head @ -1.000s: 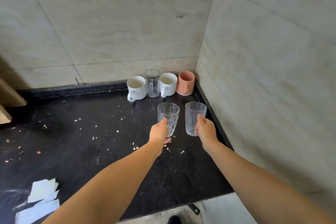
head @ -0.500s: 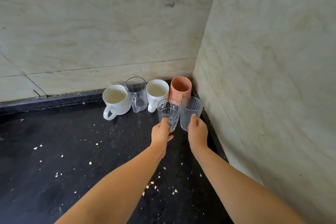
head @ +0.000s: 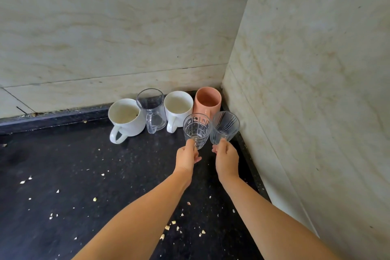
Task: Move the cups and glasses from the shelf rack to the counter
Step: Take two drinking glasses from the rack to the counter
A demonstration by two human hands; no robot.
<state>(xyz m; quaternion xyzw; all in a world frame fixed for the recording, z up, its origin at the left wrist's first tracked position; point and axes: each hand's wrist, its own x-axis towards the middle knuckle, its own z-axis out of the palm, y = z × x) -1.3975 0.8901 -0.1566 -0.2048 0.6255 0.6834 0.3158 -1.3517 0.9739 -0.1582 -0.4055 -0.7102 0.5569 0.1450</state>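
My left hand (head: 187, 156) grips a clear patterned glass (head: 197, 129) by its lower part. My right hand (head: 227, 158) grips a clear ribbed glass (head: 225, 126), tilted toward the right wall. Both glasses are held side by side just in front of a row of cups at the back corner of the black counter (head: 84, 175). That row runs from a white mug (head: 125, 119) through a clear glass mug (head: 152, 110) and a second white mug (head: 177, 108) to a pink cup (head: 207, 101). Whether the held glasses touch the counter cannot be told.
Marble walls close the counter at the back and on the right (head: 306, 91). A raised black ledge (head: 52, 119) runs along the back wall. Pale crumbs (head: 168, 227) are scattered over the counter surface.
Both hands have carried their glasses forward toward the back corner, closer to the row of cups. The right glass has tilted toward the wall.
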